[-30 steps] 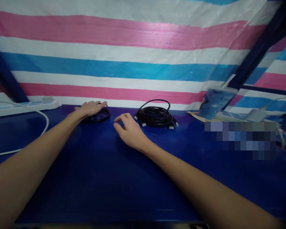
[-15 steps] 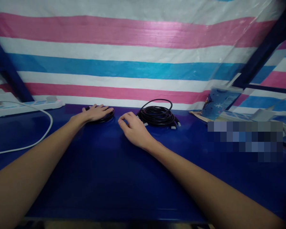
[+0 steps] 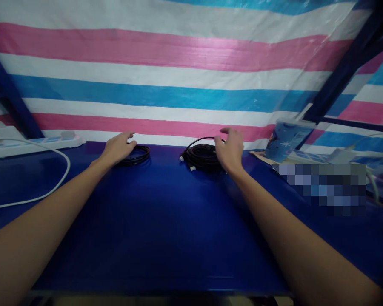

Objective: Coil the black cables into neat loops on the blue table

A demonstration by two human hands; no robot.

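Right hand [image 3: 230,149] shifts rightward, larger black cable coil [image 3: 202,157] beneath; smaller black coil [image 3: 142,155] by left hand [image 3: 118,148]; both part-open (gripping nothing visible).

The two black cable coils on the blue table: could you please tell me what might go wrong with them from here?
1. The raised loop of the larger coil stands close to the right hand; a finger might catch it and loosen the coil.
2. White-tipped ends stick out from that coil, so they could snag if it is moved.
3. The left hand is at the smaller coil; a careless push might spread its turns.
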